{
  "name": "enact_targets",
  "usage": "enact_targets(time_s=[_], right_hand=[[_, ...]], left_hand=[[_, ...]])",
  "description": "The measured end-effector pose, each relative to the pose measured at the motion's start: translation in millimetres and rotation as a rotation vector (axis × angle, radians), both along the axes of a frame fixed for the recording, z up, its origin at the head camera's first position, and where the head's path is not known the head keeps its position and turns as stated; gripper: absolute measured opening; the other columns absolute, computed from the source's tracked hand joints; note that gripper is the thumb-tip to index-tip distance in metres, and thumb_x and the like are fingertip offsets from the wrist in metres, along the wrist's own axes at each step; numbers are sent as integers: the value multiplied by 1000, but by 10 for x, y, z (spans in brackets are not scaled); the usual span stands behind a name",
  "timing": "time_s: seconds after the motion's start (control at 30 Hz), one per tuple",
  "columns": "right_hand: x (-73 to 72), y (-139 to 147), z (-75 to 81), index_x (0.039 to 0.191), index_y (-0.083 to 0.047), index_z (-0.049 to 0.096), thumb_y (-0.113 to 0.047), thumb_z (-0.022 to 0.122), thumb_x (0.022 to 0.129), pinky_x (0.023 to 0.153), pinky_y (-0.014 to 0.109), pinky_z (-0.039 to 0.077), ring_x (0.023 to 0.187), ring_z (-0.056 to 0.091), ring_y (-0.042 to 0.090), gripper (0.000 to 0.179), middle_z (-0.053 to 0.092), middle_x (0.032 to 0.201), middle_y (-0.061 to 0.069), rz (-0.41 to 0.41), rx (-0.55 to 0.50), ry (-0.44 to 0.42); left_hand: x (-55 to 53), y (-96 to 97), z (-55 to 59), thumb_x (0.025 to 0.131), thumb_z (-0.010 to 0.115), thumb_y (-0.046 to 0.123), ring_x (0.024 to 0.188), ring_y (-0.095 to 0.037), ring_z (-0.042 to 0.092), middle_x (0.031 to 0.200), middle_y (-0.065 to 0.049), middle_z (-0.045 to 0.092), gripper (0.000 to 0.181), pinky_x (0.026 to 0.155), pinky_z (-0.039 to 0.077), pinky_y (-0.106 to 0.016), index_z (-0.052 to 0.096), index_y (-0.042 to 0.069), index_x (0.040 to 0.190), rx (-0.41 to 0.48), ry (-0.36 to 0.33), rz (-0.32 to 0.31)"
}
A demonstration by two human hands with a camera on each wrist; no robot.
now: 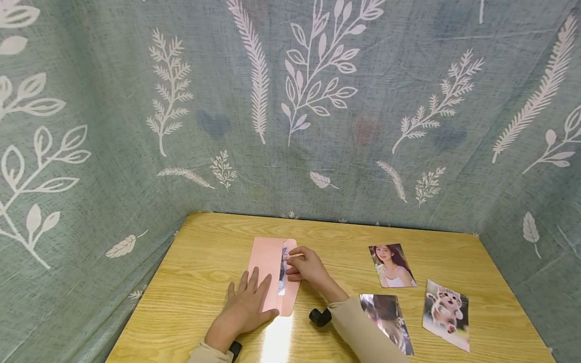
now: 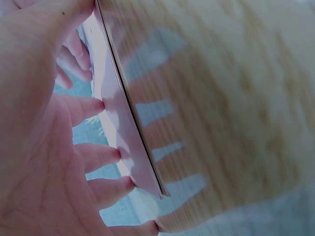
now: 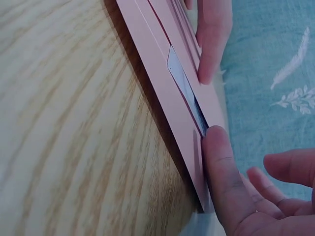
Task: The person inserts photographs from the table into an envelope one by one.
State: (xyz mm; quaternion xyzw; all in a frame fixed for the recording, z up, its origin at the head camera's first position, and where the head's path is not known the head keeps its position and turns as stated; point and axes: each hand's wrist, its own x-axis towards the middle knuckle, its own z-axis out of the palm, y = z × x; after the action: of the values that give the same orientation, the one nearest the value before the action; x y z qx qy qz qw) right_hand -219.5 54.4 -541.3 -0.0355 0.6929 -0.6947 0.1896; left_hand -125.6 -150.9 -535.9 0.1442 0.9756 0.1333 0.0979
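A pink envelope (image 1: pixel 265 251) lies on the wooden table, its flap folded out to the right. A photo (image 1: pixel 282 288) sits mostly inside it, a narrow strip showing along the opening; the rest is hidden. My left hand (image 1: pixel 245 305) rests on the envelope with fingers spread, and the left wrist view shows its fingertips touching the pink paper (image 2: pixel 115 113). At the opening is my right hand (image 1: pixel 309 269). In the right wrist view one digit (image 3: pixel 221 167) presses at the edge of the photo strip (image 3: pixel 181 78), the other fingers held apart from it.
Three photos lie to the right: a portrait of a person (image 1: pixel 391 267), a kitten picture (image 1: pixel 447 312) and an animal picture (image 1: pixel 386 320) partly behind the right sleeve. A leaf-patterned curtain (image 1: pixel 290 101) hangs around the table (image 1: pixel 204 262).
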Motion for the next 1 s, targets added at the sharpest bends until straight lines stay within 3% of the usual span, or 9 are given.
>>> enact_targets(time_s=[0.33,0.77,1.0], right_hand=[[-19,-54,-23,127,10,52,-6,55,101,70,44,60,83,71,36,31,66,105,26,-4,-10,-13],[-10,-88,-35,130,11,50,-8,53,103,72,48,59,87,69,44,32,63,110,28,3,-8,-6],[-9,-89,-46,128,10,51,-7,53,103,72,46,59,86,70,42,31,64,109,27,0,-8,-7]], left_hand=[[-2,2,24,87,62,67,145,-49,18,162,-25,19,91,103,18,-78,36,15,157,-3,-2,-5],[-2,0,34,87,63,66,145,-49,18,161,-25,20,90,103,18,-78,37,14,156,-1,2,-2],[-10,-6,7,87,62,67,145,-49,18,161,-25,20,90,103,18,-78,36,15,156,-9,-3,-4]])
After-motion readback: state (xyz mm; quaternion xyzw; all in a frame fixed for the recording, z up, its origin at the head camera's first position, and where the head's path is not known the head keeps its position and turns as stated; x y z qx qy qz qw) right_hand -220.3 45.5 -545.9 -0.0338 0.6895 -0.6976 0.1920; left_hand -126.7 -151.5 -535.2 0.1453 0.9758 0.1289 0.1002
